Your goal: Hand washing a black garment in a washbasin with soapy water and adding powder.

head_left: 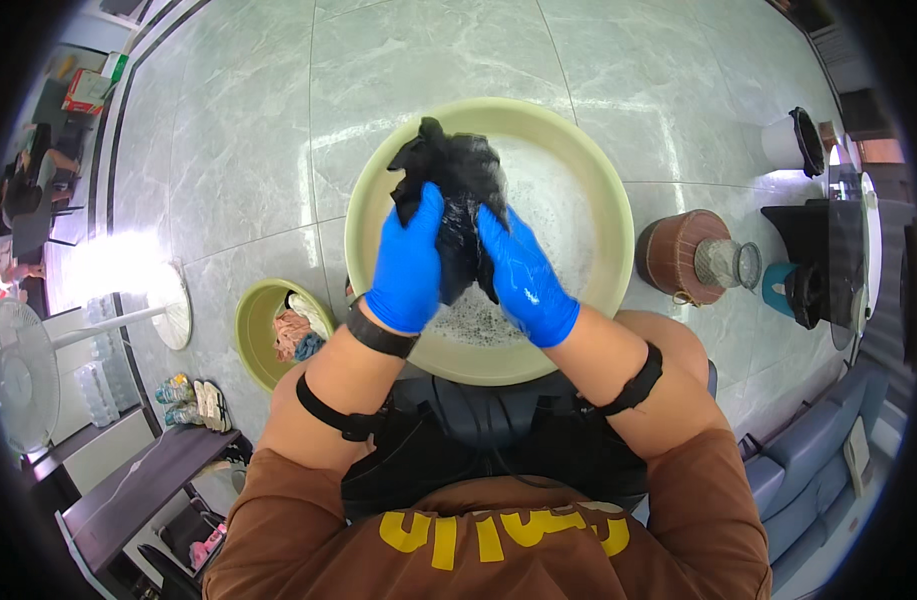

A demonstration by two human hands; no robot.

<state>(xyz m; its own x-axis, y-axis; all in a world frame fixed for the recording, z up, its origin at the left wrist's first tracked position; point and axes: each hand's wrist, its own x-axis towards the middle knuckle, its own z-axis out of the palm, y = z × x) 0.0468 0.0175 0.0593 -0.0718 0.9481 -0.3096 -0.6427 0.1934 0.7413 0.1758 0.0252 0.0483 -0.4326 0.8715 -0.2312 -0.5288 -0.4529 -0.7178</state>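
Observation:
Both hands wear blue rubber gloves and hold a wet black cloth point(462, 172) above a large pale-green basin point(612, 187). My left hand point(406, 262) grips the cloth's left side, thumb pointing up along it. On the other side my right hand point(529, 277) has its fingers closed around the fabric. Part of the cloth is bunched between the palms, and its upper end spreads beyond the fingertips. Soapy water point(556, 202) with foam and bubbles fills the basin's bottom. What kind of garment the cloth is, I cannot tell.
A smaller green basin point(252, 330) with several crumpled clothes point(293, 330) stands at left. To the right are a brown lidded container point(672, 255), a white bin point(781, 142) and a blue-grey sofa point(811, 457). A standing fan point(23, 375) and a dark bench point(150, 487) are farther left.

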